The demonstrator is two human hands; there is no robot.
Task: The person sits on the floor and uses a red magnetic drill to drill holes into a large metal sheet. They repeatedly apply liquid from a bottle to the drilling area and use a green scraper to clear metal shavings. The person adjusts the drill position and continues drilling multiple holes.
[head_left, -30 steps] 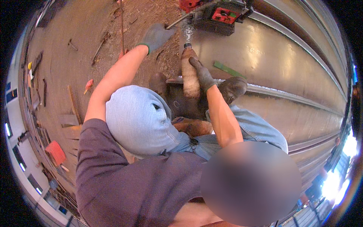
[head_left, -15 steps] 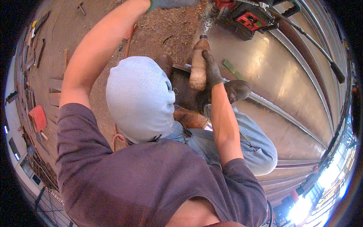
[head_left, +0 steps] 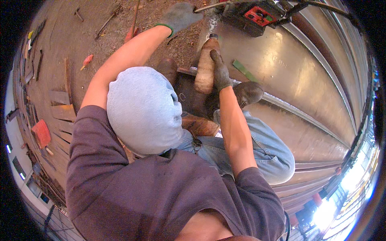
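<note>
Centrally, as seen from the head camera, a brown-stained, cylindrical, translucent bottle (head_left: 204,72) with a dark neck lies obliquely near the left edge of a broad grey-brown steel beam (head_left: 309,68), its neck directed toward the beam's far left corner. The right hand (head_left: 221,74), in a dark grey fabric glove, holds the bottle from its right side, thumb laid along the upper surface; the remaining fingers are largely hidden. Just beyond the neck lies a whitish, glistening streak (head_left: 212,25); whether it is liquid in the air or on the surface cannot be told. The left hand (head_left: 179,18), in a lighter grey glove with a green cuff, is closed about the near end of a thin, dull metal rod (head_left: 211,5), which extends rightward above a black, box-shaped machine (head_left: 241,18) bearing a red control panel (head_left: 260,16). The machine occupies the far left corner of the beam. A flat green strip (head_left: 244,70) rests on the beam, right of the bottle and near its bright raised near edge. Beside that edge appears a dark brown leather boot (head_left: 250,93), below which extend light-blue denim trousers (head_left: 269,156).
</note>
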